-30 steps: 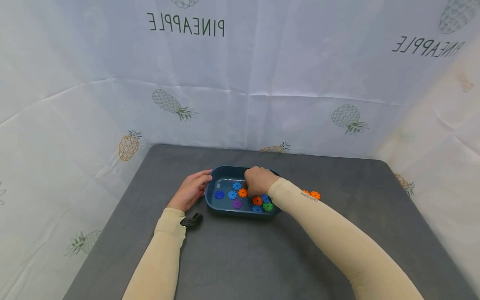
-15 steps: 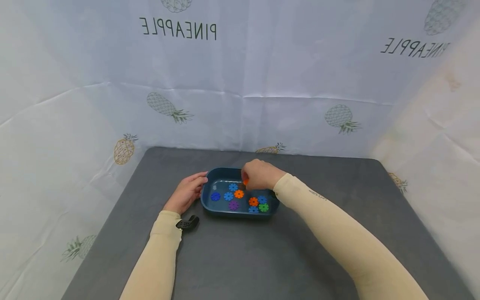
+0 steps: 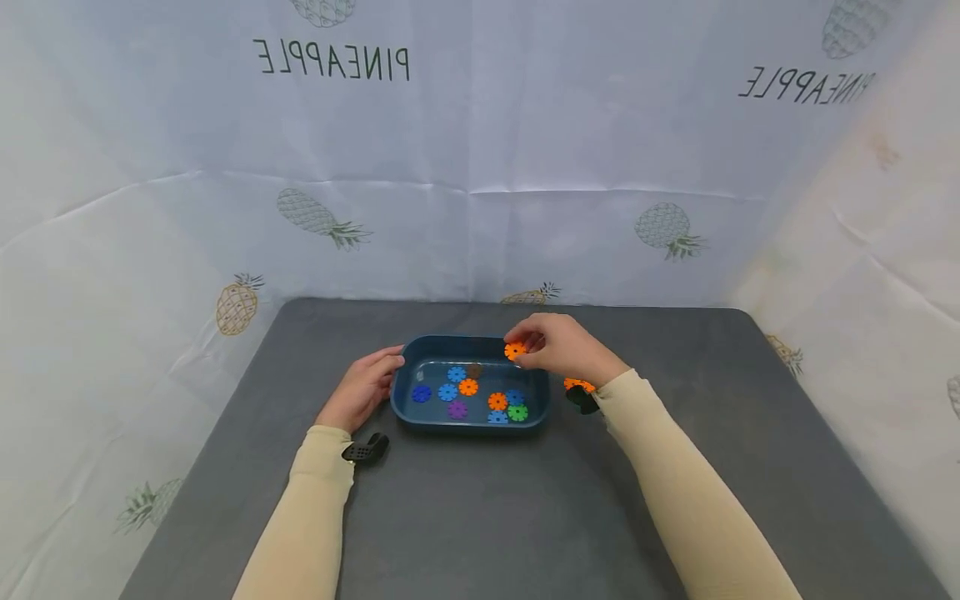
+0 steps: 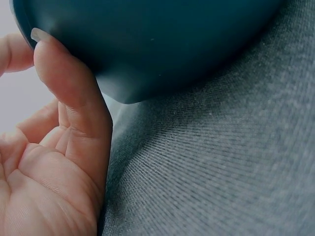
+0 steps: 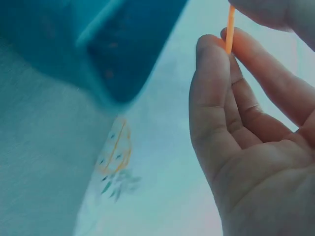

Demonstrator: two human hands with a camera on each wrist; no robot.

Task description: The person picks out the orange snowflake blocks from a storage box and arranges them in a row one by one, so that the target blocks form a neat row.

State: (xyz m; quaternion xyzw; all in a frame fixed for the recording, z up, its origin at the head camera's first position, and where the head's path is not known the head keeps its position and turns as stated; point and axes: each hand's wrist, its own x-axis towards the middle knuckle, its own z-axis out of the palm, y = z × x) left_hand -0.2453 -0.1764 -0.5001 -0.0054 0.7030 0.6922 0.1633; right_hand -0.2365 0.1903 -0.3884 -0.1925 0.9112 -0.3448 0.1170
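A dark blue tray [image 3: 471, 427] sits on the grey table, with several notched plastic discs lying in it, among them an orange disc [image 3: 468, 387], a purple disc [image 3: 457, 409] and a green disc [image 3: 517, 412]. At the tray's left end my left hand [image 3: 362, 390] holds the rim; the left wrist view shows a digit against the tray wall [image 4: 157, 44]. Above the tray's right end, my right hand [image 3: 564, 343] pinches an orange notched disc [image 3: 515, 351] upright between thumb and fingertips. That disc appears edge-on in the right wrist view [image 5: 230, 29].
More orange discs [image 3: 577, 384] are just right of the tray, partly hidden by the right wrist and its black strap [image 3: 582, 400]. A white pineapple-print curtain [image 3: 480, 242] rises behind the table [image 3: 480, 517] and at both sides.
My right hand has come up out of the tray with an orange disc and moved right, turning so the disc shows. My left hand stays at the tray's left end; the head view has shifted slightly.
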